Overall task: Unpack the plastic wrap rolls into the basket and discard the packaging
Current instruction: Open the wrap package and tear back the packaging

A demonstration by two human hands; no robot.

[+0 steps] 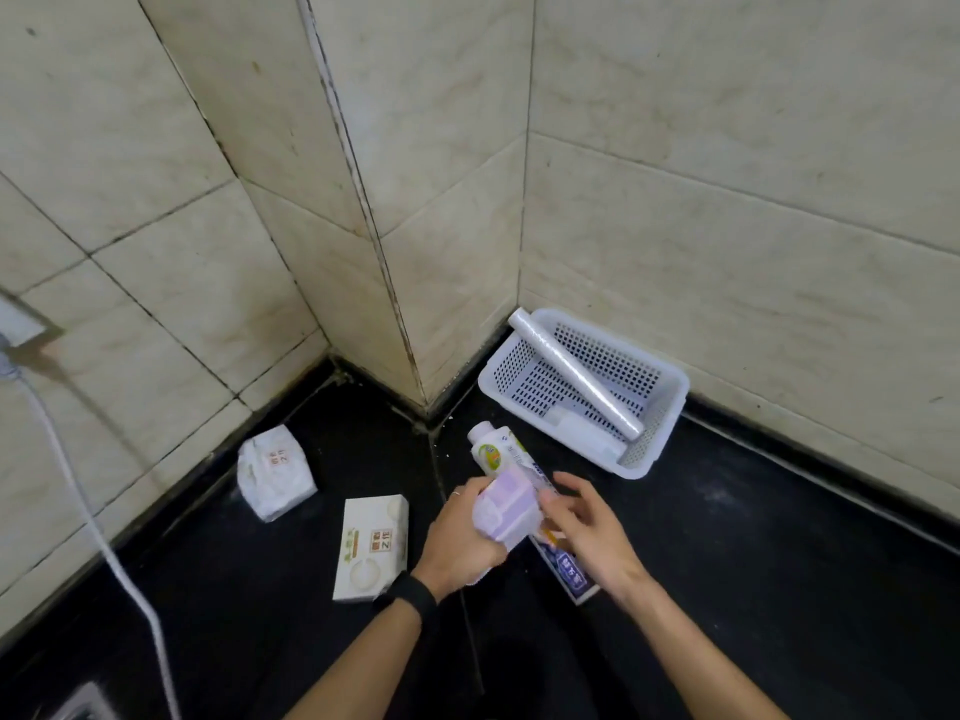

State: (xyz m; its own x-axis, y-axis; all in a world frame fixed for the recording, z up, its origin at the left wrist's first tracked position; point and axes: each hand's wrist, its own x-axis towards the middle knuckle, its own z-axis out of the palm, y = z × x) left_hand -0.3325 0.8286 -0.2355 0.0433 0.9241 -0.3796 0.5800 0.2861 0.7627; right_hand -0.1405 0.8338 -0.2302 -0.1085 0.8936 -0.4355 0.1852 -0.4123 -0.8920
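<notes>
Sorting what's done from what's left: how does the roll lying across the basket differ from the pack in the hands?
The roll is bare, clear and long; the pack is short, crumpled and lilac. The roll rests tilted across the white basket, one end over the rim; the pack is off the counter, gripped by the left hand, with the right hand at its edge. Whether they share contents cannot be told.

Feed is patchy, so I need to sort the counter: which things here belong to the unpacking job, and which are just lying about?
Job:
- white basket
- long roll and short roll in it
- purple package, in left hand, right hand at it

Lying about:
- white box
- white pack
- white bottle
- blue box
- cable
</notes>
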